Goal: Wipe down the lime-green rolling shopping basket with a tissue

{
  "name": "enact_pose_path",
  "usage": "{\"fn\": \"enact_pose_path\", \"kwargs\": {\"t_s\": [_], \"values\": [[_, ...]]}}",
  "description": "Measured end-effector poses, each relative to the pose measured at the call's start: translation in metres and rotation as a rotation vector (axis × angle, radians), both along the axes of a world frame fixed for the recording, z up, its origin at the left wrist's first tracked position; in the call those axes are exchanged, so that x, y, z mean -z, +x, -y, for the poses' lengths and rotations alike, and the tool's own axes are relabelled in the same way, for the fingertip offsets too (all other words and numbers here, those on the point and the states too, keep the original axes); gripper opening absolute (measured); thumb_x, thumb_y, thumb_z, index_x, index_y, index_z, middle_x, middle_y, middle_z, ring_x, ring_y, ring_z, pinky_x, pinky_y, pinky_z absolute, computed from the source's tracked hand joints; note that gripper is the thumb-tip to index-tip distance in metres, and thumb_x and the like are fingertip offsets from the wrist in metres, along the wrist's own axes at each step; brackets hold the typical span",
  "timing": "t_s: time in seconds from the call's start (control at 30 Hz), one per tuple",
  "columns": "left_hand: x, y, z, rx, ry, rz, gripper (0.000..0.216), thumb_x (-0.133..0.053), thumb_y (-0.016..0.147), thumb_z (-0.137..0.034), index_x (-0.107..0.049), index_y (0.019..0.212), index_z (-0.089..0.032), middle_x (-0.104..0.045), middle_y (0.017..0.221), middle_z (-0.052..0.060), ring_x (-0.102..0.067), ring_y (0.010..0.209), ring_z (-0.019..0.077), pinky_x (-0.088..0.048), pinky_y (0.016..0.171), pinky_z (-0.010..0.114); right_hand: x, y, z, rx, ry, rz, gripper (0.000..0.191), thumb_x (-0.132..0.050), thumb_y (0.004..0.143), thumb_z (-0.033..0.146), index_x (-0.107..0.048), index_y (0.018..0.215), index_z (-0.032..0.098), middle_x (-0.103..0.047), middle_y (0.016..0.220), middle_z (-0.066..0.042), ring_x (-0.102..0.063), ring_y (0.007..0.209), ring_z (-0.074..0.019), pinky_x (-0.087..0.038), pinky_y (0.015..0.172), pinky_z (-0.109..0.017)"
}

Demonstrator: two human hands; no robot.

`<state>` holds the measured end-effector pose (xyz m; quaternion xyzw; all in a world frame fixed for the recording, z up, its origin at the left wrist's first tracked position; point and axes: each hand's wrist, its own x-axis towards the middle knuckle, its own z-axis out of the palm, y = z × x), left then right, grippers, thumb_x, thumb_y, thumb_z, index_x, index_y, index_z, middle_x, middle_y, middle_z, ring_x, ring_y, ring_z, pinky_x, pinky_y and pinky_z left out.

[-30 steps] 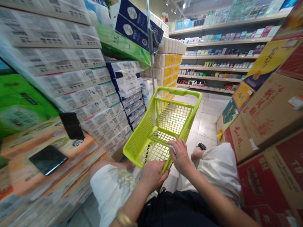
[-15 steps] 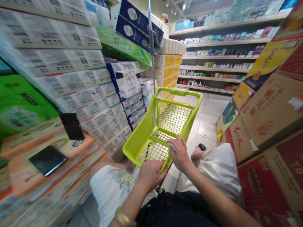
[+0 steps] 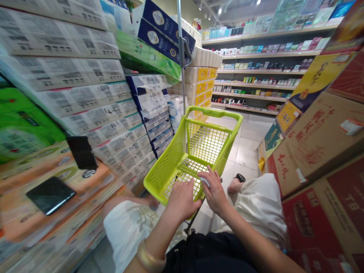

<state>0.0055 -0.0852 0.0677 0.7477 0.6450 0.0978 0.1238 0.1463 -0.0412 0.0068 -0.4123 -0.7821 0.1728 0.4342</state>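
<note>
A lime-green plastic shopping cart [image 3: 165, 172] with lattice walls stands between my knees. My left hand [image 3: 183, 199] is at the cart's near rim, its fingers curled over the edge and its thumb to the right. Just beside it, at the right near corner, my right hand [image 3: 213, 189] is bent round a small white wad [image 3: 204, 181], perhaps tissue or cloth. The wad is mostly hidden by the fingers. No goods show in the cart's basket.
Stacked paper packs [image 3: 105, 110] rise on the left. A black phone-like slab [image 3: 51, 194] and a dark upright holder [image 3: 82, 152] rest on orange packs [image 3: 105, 182]. Cardboard cartons [image 3: 321, 132] line the right. Stocked shelves [image 3: 256, 72] stand behind the tiled floor [image 3: 247, 149].
My left hand has shifted up and forward over the near rim, its fingers now pointing forward. My right hand has moved slightly down and left with the white wad.
</note>
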Motion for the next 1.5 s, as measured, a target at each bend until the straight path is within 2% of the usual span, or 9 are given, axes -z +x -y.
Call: {"fn": "enact_pose_path", "kwargs": {"t_s": [0.07,0.17,0.3,0.4,0.67,0.9,1.13,1.33,1.5], "values": [[0.0,0.011,-0.007,-0.019,0.012,0.011,0.05,-0.057,0.081,-0.032,-0.05,0.125,-0.011,-0.063,0.12,0.016,-0.056,0.115,0.031,-0.034,0.107,0.049,0.001,0.001,0.0,-0.015,0.003,0.0,0.029,-0.039,0.093,0.017,-0.059,0.113,0.025,-0.064,0.12,-0.004,-0.034,0.141,-0.0236,-0.022,0.115,-0.052],[0.01,0.026,-0.011,-0.022,-0.004,0.025,0.039,-0.052,0.085,-0.026,-0.051,0.121,-0.01,-0.063,0.116,0.017,-0.057,0.113,0.0296,-0.039,0.101,0.045,0.001,0.007,-0.008,-0.019,0.031,0.026,0.029,-0.04,0.093,0.018,-0.059,0.114,0.025,-0.064,0.12,-0.004,-0.034,0.141,-0.0233,-0.023,0.115,-0.051],[0.025,0.035,-0.008,-0.013,-0.01,0.075,0.05,-0.046,0.089,-0.026,-0.038,0.137,-0.014,-0.061,0.121,0.015,-0.059,0.11,0.0274,-0.045,0.094,0.04,-0.002,0.019,-0.035,0.068,0.08,0.039,0.028,-0.039,0.094,0.02,-0.06,0.113,0.025,-0.065,0.12,-0.005,-0.035,0.14,-0.0247,-0.022,0.115,-0.054],[0.027,0.035,-0.006,0.016,-0.002,0.071,0.053,-0.047,0.088,-0.025,-0.036,0.139,-0.017,-0.06,0.122,0.013,-0.059,0.109,0.0265,-0.045,0.095,0.04,-0.003,0.023,-0.049,0.149,0.109,0.016,0.028,-0.039,0.094,0.022,-0.061,0.112,0.025,-0.065,0.119,-0.006,-0.037,0.139,-0.0254,-0.023,0.114,-0.056],[0.031,0.023,-0.008,0.066,0.051,0.216,0.034,-0.051,0.083,-0.019,-0.052,0.118,-0.018,-0.065,0.107,0.009,-0.06,0.103,0.0234,-0.048,0.093,0.038,0.003,0.012,-0.018,0.032,0.117,0.055,0.029,-0.04,0.093,0.017,-0.059,0.115,0.024,-0.065,0.119,-0.005,-0.035,0.14,-0.0237,-0.023,0.116,-0.054],[0.049,0.011,-0.003,0.114,0.142,0.276,0.05,-0.05,0.082,-0.02,-0.045,0.132,-0.021,-0.063,0.119,0.01,-0.058,0.113,0.0239,-0.047,0.1,0.042,-0.007,0.019,-0.046,0.176,0.145,0.018,0.028,-0.039,0.094,0.02,-0.061,0.111,0.024,-0.066,0.115,-0.006,-0.035,0.14,-0.026,-0.024,0.114,-0.058],[0.042,0.006,0.001,0.115,0.103,0.279,0.043,-0.051,0.081,-0.018,-0.051,0.125,-0.017,-0.064,0.115,0.011,-0.059,0.109,0.0236,-0.048,0.098,0.038,-0.002,0.01,-0.018,0.052,0.14,0.073,0.03,-0.041,0.092,0.016,-0.059,0.114,0.024,-0.066,0.116,-0.005,-0.035,0.14,-0.025,-0.025,0.115,-0.054],[0.046,0.002,0.003,0.128,0.123,0.286,0.049,-0.049,0.084,-0.021,-0.045,0.133,-0.02,-0.063,0.121,0.011,-0.059,0.112,0.0231,-0.048,0.1,0.041,-0.011,0.024,-0.048,0.156,0.164,0.052,0.028,-0.04,0.093,0.019,-0.061,0.111,0.023,-0.066,0.115,-0.006,-0.035,0.14,-0.026,-0.024,0.114,-0.057],[0.045,0.001,0.003,0.12,0.11,0.292,0.049,-0.052,0.081,-0.018,-0.048,0.13,-0.019,-0.063,0.12,0.01,-0.059,0.112,0.0226,-0.048,0.1,0.039,-0.005,0.01,-0.027,0.137,0.131,0.019,0.029,-0.039,0.093,0.017,-0.06,0.113,0.023,-0.065,0.115,-0.007,-0.033,0.141,-0.0257,-0.025,0.114,-0.057]]}}
